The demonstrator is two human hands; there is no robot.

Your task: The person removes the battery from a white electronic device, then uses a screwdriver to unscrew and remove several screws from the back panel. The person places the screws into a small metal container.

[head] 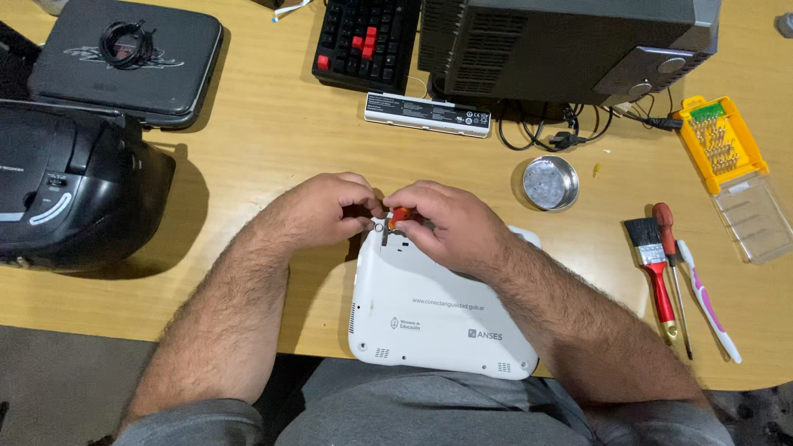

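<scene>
Wooden table [273, 140] is seen from above; near its front edge a white upturned laptop [429, 318] is laid. Left hand [326, 208] and right hand [446, 223] are brought together, pinched on a small orange-handled tool [398, 216] at the laptop's far edge.

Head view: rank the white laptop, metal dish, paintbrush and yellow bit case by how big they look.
1. White laptop, largest by far.
2. Yellow bit case, counting its clear open lid.
3. Paintbrush: long but narrow. Without the lid, case and brush look too alike to rank.
4. Metal dish, smallest.
</scene>
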